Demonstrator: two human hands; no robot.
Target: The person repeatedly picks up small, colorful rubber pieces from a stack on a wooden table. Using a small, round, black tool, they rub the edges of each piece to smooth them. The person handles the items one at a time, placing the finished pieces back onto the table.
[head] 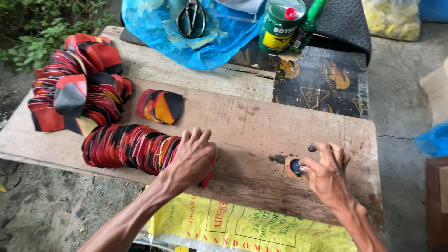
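My left hand point(192, 158) lies palm down on the right end of a long overlapped row of red, black and orange cut pieces point(126, 145), pressing one piece against the wooden board point(242, 121). My right hand point(326, 173) rests near the board's right end, its thumb and fingertips touching a small dark round object point(296, 166) that sits on a little tan square. The fingers there are dark-stained.
A big pile of the same pieces point(77, 88) and a small stack point(161, 106) lie at left. A green can point(279, 24), a green bottle point(309, 21), scissors point(191, 18) on blue plastic point(200, 44), and a yellow printed sack point(247, 226) surround the board.
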